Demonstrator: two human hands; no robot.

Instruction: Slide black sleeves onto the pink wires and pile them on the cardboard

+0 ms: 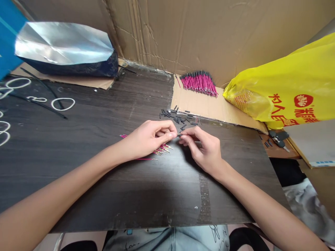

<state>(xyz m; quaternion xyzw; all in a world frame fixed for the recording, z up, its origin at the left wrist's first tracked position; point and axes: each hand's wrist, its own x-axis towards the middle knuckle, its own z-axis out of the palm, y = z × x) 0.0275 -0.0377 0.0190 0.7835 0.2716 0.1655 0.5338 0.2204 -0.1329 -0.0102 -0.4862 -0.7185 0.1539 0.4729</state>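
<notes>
My left hand [154,137] is closed in a pinch, its thumb and forefinger pressed together; what lies inside the fingers is hidden. Close to it, my right hand [202,146] pinches a small black tube [179,135] that bridges the narrow gap between both sets of fingertips. Beneath and beside my left hand lie thin pink wires [146,159] with shiny metal ends, partly covered by the hand. Just beyond the fingers, several short black tubes [178,118] are scattered on the dark table [104,125].
A dense bundle of pink wires with black ends [199,83] rests on a cardboard sheet [188,101]. At right are a yellow bag [282,83] and keys [278,139]. A silver-and-navy bag [68,48] and white rings [62,104] occupy the left. Cardboard [209,35] walls the back.
</notes>
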